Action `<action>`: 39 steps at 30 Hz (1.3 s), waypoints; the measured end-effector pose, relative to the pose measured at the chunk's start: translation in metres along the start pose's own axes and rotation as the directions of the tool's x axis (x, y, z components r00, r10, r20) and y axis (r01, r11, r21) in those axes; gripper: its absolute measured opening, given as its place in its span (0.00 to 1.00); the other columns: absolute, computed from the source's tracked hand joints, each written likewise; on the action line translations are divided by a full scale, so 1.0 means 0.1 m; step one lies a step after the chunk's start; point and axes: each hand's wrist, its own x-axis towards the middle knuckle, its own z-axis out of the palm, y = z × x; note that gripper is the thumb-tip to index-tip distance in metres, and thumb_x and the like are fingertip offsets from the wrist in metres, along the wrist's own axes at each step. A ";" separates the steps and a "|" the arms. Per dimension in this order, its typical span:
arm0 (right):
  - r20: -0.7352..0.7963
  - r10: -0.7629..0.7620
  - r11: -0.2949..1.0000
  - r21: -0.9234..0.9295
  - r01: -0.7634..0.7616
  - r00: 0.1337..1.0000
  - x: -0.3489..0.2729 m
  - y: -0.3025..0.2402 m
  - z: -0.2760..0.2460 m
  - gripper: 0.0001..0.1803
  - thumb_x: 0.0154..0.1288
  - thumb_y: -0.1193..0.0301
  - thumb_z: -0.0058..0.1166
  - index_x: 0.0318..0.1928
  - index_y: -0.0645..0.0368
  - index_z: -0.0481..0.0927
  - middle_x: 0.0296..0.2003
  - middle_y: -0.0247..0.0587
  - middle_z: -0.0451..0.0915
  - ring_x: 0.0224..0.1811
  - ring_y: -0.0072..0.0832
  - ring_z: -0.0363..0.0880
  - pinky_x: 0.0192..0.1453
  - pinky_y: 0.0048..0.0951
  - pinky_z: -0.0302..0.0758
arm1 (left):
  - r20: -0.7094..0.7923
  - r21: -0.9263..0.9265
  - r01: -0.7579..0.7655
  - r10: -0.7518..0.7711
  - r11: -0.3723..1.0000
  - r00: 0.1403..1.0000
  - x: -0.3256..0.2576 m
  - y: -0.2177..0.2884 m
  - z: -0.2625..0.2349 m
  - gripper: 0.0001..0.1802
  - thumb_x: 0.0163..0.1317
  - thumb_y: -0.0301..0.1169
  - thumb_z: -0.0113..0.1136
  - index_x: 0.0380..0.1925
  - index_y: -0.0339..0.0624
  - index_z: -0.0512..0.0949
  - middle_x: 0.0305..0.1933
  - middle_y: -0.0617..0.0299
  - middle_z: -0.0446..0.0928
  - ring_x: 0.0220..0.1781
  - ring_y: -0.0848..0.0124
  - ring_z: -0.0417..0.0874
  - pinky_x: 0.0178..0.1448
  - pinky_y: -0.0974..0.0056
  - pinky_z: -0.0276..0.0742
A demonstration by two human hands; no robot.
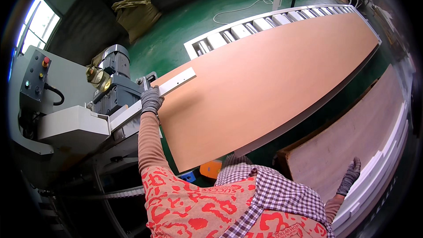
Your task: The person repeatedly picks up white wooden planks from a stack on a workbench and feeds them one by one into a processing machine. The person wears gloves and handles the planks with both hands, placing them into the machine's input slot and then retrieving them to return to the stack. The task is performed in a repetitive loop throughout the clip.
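Observation:
My left hand point(152, 100), in a grey glove, reaches forward to the machine at the left end of the roller table. Its fingers are closed over a long white bar point(178, 82) with small holes, which sticks out over a large tan board point(264, 83). The board lies flat on the rollers. My right hand point(351, 176), also gloved, is low on the right with its fingers stretched out. It lies beside a stack of long white strips point(368, 180); whether it touches them I cannot tell.
A grey motor point(116, 61) and a control box point(36, 76) with buttons belong to the machine. The roller conveyor point(246, 28) runs along the board's far side. A brownish panel point(339, 136) lies at the right. A sack point(136, 15) stands on the green floor.

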 end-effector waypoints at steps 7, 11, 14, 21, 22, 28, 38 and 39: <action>0.441 -0.561 0.764 -0.051 0.644 0.701 -0.62 -2.15 1.24 0.24 0.64 0.76 0.55 0.62 0.61 0.72 0.58 0.46 0.75 0.62 0.38 0.73 0.69 0.36 0.65 | 0.030 -0.217 -0.627 0.647 0.748 0.762 -0.41 2.26 -0.59 0.12 0.54 0.24 0.54 0.39 0.42 0.79 0.36 0.50 0.82 0.41 0.53 0.84 0.42 0.51 0.80; 0.699 -0.585 0.458 -0.135 0.878 0.413 -0.92 -2.79 1.49 0.39 0.53 0.62 0.68 0.66 0.56 0.68 0.63 0.49 0.69 0.66 0.45 0.67 0.72 0.42 0.61 | 0.394 -0.552 -0.713 0.889 0.432 0.233 -0.79 3.55 -0.82 0.19 0.46 0.37 0.72 0.37 0.40 0.84 0.31 0.55 0.84 0.35 0.59 0.85 0.42 0.57 0.80; 0.856 -0.305 0.445 -0.259 0.857 0.417 -1.02 -2.63 1.40 0.49 0.52 0.55 0.69 0.71 0.52 0.59 0.65 0.49 0.66 0.68 0.43 0.64 0.75 0.44 0.56 | 0.429 -0.669 -0.671 0.903 0.319 0.003 -1.05 4.17 -0.93 0.19 0.46 0.38 0.73 0.37 0.40 0.85 0.29 0.60 0.85 0.32 0.66 0.86 0.41 0.61 0.81; 0.731 -0.248 0.718 -0.302 0.627 0.636 -1.11 -1.91 0.76 0.50 0.53 0.57 0.69 0.72 0.57 0.56 0.66 0.51 0.66 0.68 0.41 0.65 0.75 0.43 0.57 | 0.574 -0.633 -0.704 0.805 0.321 -0.150 -1.41 4.95 -1.36 0.25 0.39 0.39 0.78 0.38 0.39 0.85 0.32 0.56 0.85 0.31 0.65 0.85 0.38 0.62 0.81; 0.636 -0.260 0.864 -0.182 0.469 0.727 -1.11 -1.85 0.59 0.50 0.54 0.57 0.69 0.72 0.58 0.56 0.66 0.50 0.66 0.69 0.40 0.65 0.75 0.42 0.57 | 0.528 -0.590 -0.767 0.839 0.251 -0.132 -1.42 5.00 -1.41 0.25 0.38 0.39 0.78 0.38 0.39 0.85 0.32 0.55 0.85 0.33 0.65 0.85 0.40 0.61 0.81; 0.123 -0.053 0.854 0.520 -0.019 0.991 -1.24 -1.39 -0.51 0.40 0.64 0.58 0.61 0.70 0.62 0.59 0.63 0.46 0.69 0.68 0.35 0.67 0.72 0.37 0.62 | 0.381 -0.406 -0.913 0.915 0.036 -0.133 -1.81 5.49 -1.79 0.29 0.36 0.40 0.80 0.39 0.35 0.83 0.37 0.48 0.84 0.40 0.59 0.86 0.48 0.59 0.80; -0.007 0.098 0.574 0.817 -0.051 0.995 -1.71 -0.96 -1.15 0.40 0.68 0.45 0.50 0.68 0.62 0.62 0.61 0.48 0.71 0.65 0.35 0.70 0.70 0.36 0.66 | 0.393 -0.149 -0.898 0.808 -0.414 -0.438 -2.85 6.31 -2.11 0.28 0.37 0.35 0.77 0.42 0.39 0.83 0.32 0.50 0.83 0.38 0.56 0.85 0.44 0.58 0.80; -0.018 0.043 0.708 0.706 -0.017 0.999 -1.79 -0.99 -1.19 0.42 0.66 0.45 0.53 0.69 0.62 0.61 0.62 0.48 0.70 0.66 0.36 0.69 0.70 0.37 0.66 | 0.464 -0.195 -0.898 0.770 -0.395 -0.439 -2.91 6.40 -2.13 0.30 0.34 0.35 0.79 0.41 0.37 0.83 0.32 0.49 0.83 0.38 0.56 0.85 0.44 0.59 0.80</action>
